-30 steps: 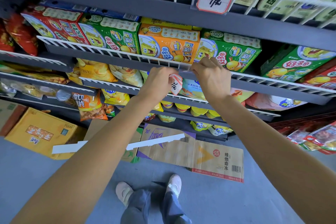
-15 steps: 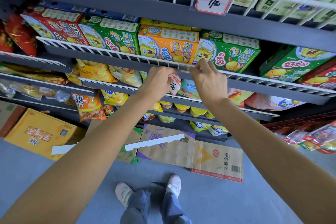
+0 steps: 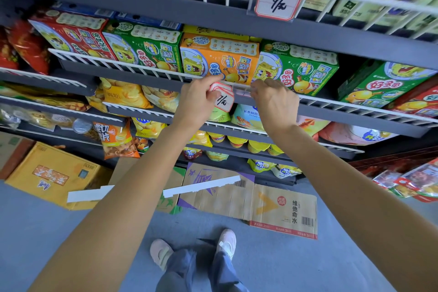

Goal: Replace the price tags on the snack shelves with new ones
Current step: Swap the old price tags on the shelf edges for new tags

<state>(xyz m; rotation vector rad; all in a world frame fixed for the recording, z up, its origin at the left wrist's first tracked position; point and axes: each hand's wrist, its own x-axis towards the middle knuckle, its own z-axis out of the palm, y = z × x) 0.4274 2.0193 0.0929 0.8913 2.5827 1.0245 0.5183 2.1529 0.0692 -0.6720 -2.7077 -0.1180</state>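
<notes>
Several price tags (image 3: pixel 222 96) pinched in left hand (image 3: pixel 196 102), beside right hand (image 3: pixel 275 99).

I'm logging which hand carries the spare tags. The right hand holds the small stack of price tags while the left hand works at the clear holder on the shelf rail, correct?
Not quite: the hands are swapped. The head view shows the left hand holding the stack of price tags, while the right hand works at the clear holder on the shelf rail.

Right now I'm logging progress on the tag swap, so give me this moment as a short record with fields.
left hand: left hand holds a small stack of price tags
top tag: handwritten, red border
right hand: right hand pinches the clear tag holder on the wire rail
behind holder: orange snack box
shelf above: tag in place
</notes>
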